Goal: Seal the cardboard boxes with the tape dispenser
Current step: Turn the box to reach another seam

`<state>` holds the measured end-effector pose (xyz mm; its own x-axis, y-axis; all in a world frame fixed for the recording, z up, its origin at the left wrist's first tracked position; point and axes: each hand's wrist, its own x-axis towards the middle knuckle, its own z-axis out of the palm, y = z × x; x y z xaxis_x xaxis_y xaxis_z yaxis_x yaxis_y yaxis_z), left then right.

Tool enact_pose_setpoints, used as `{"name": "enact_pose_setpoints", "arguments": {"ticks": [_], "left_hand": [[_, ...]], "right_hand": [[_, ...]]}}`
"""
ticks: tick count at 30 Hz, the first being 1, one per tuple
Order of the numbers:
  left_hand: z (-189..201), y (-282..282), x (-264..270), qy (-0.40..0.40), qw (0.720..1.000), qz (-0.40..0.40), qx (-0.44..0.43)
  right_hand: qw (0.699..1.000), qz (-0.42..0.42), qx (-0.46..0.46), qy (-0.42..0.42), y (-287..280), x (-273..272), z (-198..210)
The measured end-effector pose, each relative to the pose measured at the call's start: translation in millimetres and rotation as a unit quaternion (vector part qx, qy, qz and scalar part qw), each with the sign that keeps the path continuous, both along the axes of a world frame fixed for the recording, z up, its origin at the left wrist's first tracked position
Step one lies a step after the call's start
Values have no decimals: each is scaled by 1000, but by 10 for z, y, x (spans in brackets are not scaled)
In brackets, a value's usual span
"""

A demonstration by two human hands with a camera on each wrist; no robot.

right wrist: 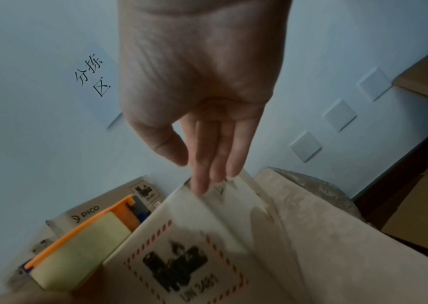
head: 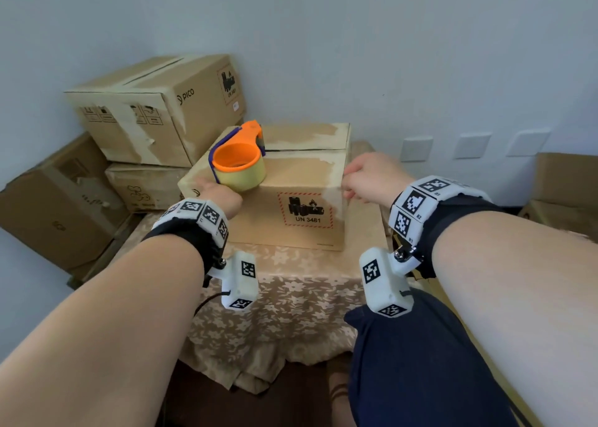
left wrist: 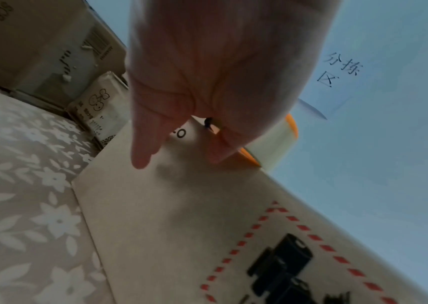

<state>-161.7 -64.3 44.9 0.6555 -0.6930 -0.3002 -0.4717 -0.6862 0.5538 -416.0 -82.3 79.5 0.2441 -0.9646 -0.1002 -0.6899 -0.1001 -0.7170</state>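
A cardboard box with a UN 3481 label stands on the table, its top flaps closed along a dark seam. An orange tape dispenser with a yellowish tape roll lies on the left of the box top. My left hand rests at the box's front-left top edge, just below the roll. In the left wrist view its thumb and fingers point straight at the box beside the dispenser. My right hand touches the box's front-right top corner with straight fingers, holding nothing.
Several cardboard boxes are stacked behind and to the left, and more boxes stand at the right. The table has a floral cloth. The wall close behind has sockets and a paper sign.
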Motion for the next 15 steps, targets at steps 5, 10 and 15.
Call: {"name": "enact_pose_setpoints", "arguments": {"ticks": [5, 10, 15], "left_hand": [[101, 206, -119, 206, 974, 25, -93], [72, 319, -229, 324, 940, 39, -101], [49, 286, -429, 264, 963, -13, -57]], "right_hand": [[989, 72, 110, -70, 136, 161, 92], [983, 132, 124, -45, 165, 215, 101], [980, 141, 131, -40, 133, 168, 108]]}}
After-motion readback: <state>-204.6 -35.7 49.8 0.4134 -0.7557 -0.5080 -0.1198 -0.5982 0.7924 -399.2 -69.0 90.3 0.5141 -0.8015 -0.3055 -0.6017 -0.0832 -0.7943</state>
